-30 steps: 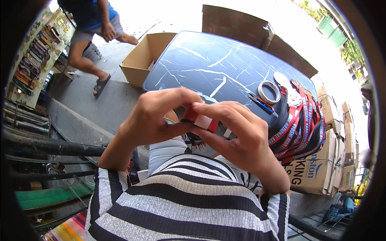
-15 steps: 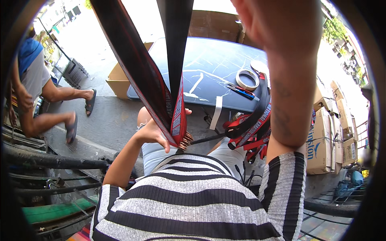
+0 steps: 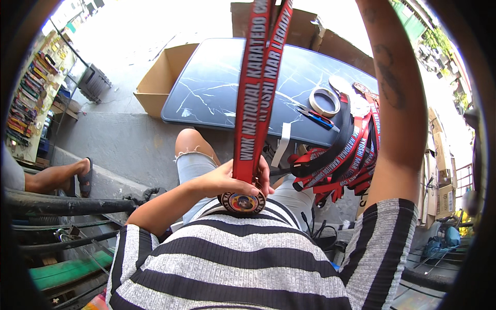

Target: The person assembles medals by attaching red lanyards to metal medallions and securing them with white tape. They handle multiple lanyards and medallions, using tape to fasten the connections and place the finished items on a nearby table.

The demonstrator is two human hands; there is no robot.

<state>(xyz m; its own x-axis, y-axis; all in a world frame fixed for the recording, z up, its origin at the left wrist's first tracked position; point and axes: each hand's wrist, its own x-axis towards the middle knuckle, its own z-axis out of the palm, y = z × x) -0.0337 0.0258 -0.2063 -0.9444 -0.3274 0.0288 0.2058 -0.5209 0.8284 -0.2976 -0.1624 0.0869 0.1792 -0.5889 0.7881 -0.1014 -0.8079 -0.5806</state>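
While the left hand (image 3: 235, 178) closes its fingers around the lower end of a red ribbon (image 3: 257, 88), a round medal (image 3: 242, 202) hangs just under that hand, against the striped shirt (image 3: 248, 258). Held taut, the ribbon runs straight up from the hand and leaves the head view at the top edge, both of its strands lying side by side. On the other side the right forearm (image 3: 395, 103) rises steeply to the same top edge, so the right hand is out of the picture and its grip cannot be told. Beyond the knees stands a dark marbled desk (image 3: 217, 82), and on its right part lie a roll of tape (image 3: 324, 102), a pair of scissors (image 3: 316, 117) and a heap of red and black medal ribbons (image 3: 346, 160) that spills over the near edge. A strip of pale tape (image 3: 282, 143) hangs from that edge too. An open cardboard box (image 3: 160, 77) sits on the ground at the desk's left end. Far left, another person's sandalled foot (image 3: 77, 175) rests on the pavement.
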